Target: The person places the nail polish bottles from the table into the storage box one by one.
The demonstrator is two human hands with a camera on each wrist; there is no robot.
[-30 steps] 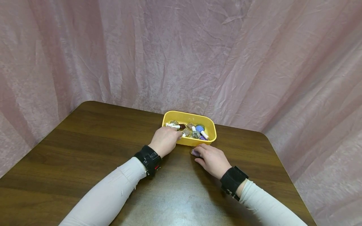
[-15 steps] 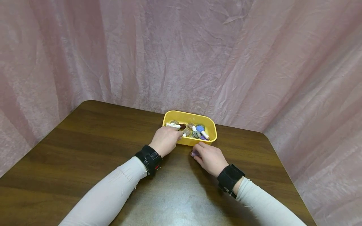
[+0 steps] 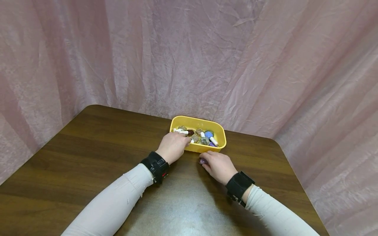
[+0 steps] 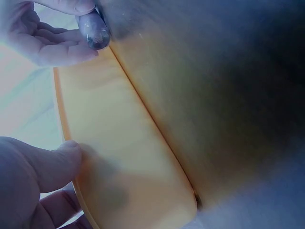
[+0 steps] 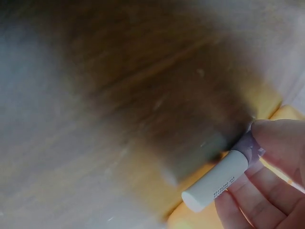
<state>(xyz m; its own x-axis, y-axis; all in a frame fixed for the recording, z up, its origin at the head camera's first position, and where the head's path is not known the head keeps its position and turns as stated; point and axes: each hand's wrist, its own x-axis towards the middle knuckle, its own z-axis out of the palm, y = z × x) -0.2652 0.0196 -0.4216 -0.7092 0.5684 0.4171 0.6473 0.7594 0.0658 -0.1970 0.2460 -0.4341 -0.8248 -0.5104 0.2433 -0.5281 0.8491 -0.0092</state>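
Observation:
At the left front of the yellow bin (image 3: 203,149), my left hand (image 3: 172,147) grips the rim. The left wrist view shows the thumb (image 4: 64,162) on the outer wall and the other fingers past the rim. Just in front of the bin, my right hand (image 3: 220,166) pinches a small purple nail polish bottle (image 5: 248,147) between thumb and fingers. Its white cap (image 5: 214,181), with small dark print, points away from the hand in the right wrist view. The bottle's rounded purple end (image 3: 202,161) shows in the head view.
Inside the bin lie several more nail polish bottles, among them a blue one (image 3: 209,134) and a dark brown one (image 3: 191,132), some with white caps. The brown wooden table (image 3: 103,157) carries the bin near its back edge. A pink curtain (image 3: 189,59) hangs behind.
The right hand has shifted slightly left, and the nail polish bottle has turned a little in its fingers. My left hand and the bin have stayed in place.

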